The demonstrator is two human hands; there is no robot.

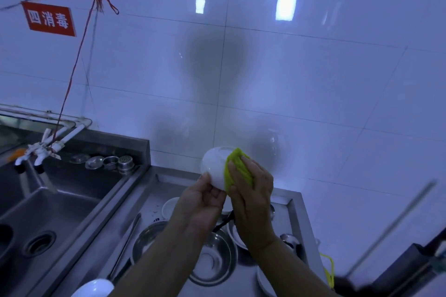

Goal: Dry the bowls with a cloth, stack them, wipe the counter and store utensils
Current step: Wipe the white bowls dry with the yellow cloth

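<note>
I hold a white bowl (215, 164) up in front of the tiled wall, its base turned away from me. My left hand (201, 202) grips its lower rim. My right hand (252, 190) presses a yellow-green cloth (235, 164) against the bowl's right side. Below my arms, on the steel counter (154, 190), lie a steel bowl (214, 260), a second steel bowl (147, 239), a small white bowl (169, 207), a white dish (235, 234) partly hidden by my right wrist, and a long-handled utensil (125, 246).
A steel double sink (55, 207) sits to the left, with white taps (41, 149) and several metal strainers (111, 161) on its back ledge. A white ladle bowl (96, 288) is at the bottom edge. A dark object (410, 265) and yellow cord (329, 270) are at the right.
</note>
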